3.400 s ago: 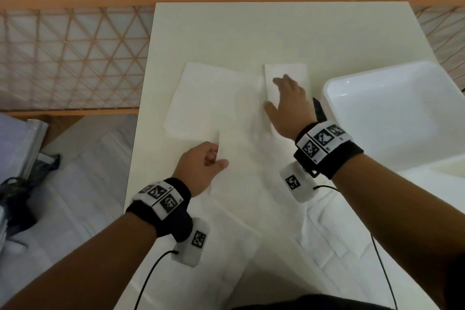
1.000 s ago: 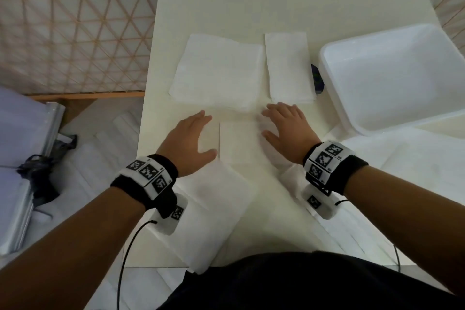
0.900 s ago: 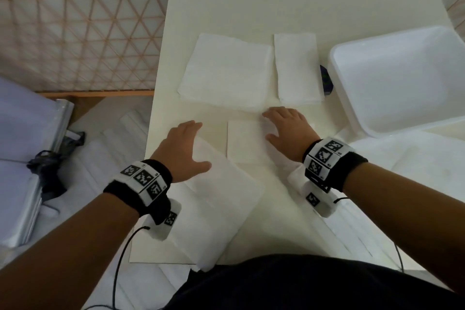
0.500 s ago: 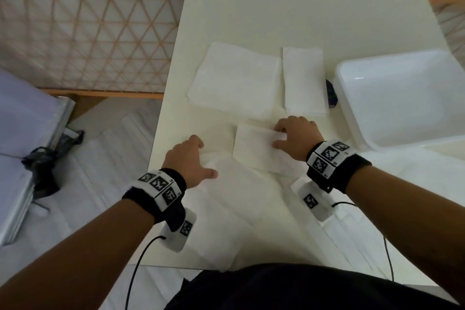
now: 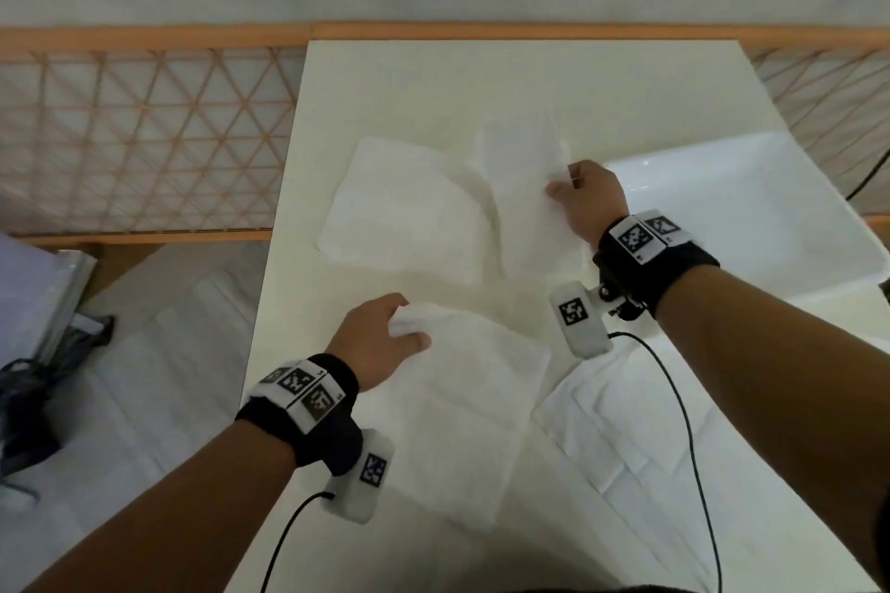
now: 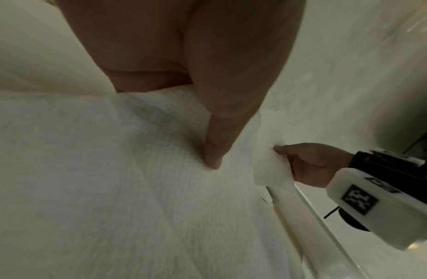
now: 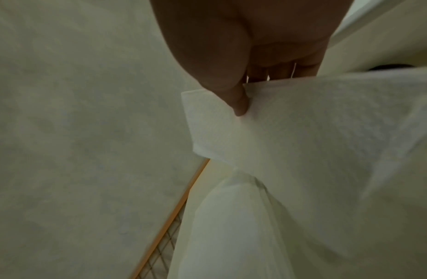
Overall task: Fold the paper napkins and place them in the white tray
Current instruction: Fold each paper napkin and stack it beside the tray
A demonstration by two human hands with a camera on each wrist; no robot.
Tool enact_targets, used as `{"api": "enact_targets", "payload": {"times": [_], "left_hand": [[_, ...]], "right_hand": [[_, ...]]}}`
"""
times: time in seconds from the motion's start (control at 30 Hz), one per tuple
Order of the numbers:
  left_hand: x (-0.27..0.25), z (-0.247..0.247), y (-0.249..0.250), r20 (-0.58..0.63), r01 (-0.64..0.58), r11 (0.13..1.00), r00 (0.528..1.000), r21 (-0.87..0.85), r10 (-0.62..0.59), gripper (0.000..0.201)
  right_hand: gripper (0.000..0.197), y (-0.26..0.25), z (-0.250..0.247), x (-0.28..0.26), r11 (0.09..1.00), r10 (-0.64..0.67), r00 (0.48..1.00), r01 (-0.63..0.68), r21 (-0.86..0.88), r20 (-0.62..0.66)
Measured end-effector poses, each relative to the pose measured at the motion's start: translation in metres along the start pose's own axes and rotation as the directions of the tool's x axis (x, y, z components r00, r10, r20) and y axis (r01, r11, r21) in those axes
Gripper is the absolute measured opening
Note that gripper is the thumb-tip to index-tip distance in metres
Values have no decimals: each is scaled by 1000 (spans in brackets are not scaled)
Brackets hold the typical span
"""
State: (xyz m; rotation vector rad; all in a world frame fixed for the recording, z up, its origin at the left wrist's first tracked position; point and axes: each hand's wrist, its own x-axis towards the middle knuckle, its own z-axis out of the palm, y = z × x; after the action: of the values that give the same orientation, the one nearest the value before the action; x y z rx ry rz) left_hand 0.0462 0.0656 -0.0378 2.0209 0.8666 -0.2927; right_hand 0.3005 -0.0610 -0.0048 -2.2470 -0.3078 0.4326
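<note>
My right hand (image 5: pixel 566 188) pinches a small folded napkin (image 5: pixel 530 169) between thumb and fingers and holds it off the table, just left of the white tray (image 5: pixel 770 188). The right wrist view shows the thumb pressed on the folded napkin (image 7: pixel 291 132). The tray looks empty where I can see into it. Near the table's front, my left hand (image 5: pixel 399 327) grips the far-left corner of an unfolded napkin (image 5: pixel 462 400) lying flat. In the left wrist view the thumb (image 6: pixel 212 158) presses into this napkin (image 6: pixel 112 188).
A stack of flat napkins (image 5: pixel 399 212) lies mid-table, left of the held napkin. The cream table (image 5: pixel 481 82) has a wooden lattice fence (image 5: pixel 144 135) behind and to its left. A white sheet (image 5: pixel 626 438) lies at the lower right. Cables hang from both wrists.
My right hand has picked up the folded napkin from the table's front centre and carried it up and right, to beside the tray. My left hand has taken hold of the flat napkin's corner.
</note>
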Motion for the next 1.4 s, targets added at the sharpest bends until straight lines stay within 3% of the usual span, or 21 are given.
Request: {"api": "enact_targets", "payload": {"times": [0.1, 0.23, 0.4, 0.53, 0.63, 0.7, 0.77, 0.83, 0.9, 0.97, 1.13, 1.27, 1.4], "left_hand": [[11, 1, 6, -11, 22, 998, 1000, -59, -23, 55], [18, 5, 6, -6, 16, 996, 1000, -90, -17, 36], [20, 5, 1, -23, 15, 996, 1000, -85, -17, 47], [15, 1, 1, -16, -1, 990, 1000, -138, -2, 40], [12, -1, -6, -55, -14, 982, 998, -187, 4, 24], [12, -2, -11, -70, -8, 972, 997, -234, -9, 23], [9, -2, -11, -68, 11, 947, 997, -321, -35, 25], [6, -1, -9, -48, 22, 911, 998, -412, -46, 27], [2, 1, -6, -26, 21, 885, 999, -465, -38, 30], [-1, 3, -6, -22, 16, 867, 999, -498, -31, 31], [-9, 0, -19, -57, 16, 880, 997, -475, -49, 29], [-18, 0, -33, -60, 9, 946, 998, -323, -30, 39], [-22, 3, -40, -131, -17, 987, 991, -157, -3, 32]], "right_hand": [[24, -4, 6, 19, 997, 35, 999, -36, -71, -13], [25, -2, 12, 35, 983, 108, 994, -112, -147, -32], [36, -2, 17, 45, 966, 154, 988, -155, -208, -22], [44, -9, 22, 41, 938, 149, 988, -152, -312, -34], [55, -16, 21, 29, 898, 86, 996, -80, -432, -6], [62, -22, 19, 12, 875, -52, 998, 60, -481, 31], [63, -30, 19, -13, 877, -228, 961, 272, -395, 154], [66, -33, 25, -42, 841, -303, 853, 449, -302, 424], [72, -29, 33, -66, 811, -221, 730, 506, -294, 646], [66, -19, 39, -77, 825, -132, 692, 474, -308, 710], [22, -3, 40, -77, 824, -170, 745, 466, -321, 645], [22, 2, 37, -74, 866, -172, 808, 397, -305, 564], [15, 3, 37, -72, 847, -191, 843, 401, -350, 503]]}}
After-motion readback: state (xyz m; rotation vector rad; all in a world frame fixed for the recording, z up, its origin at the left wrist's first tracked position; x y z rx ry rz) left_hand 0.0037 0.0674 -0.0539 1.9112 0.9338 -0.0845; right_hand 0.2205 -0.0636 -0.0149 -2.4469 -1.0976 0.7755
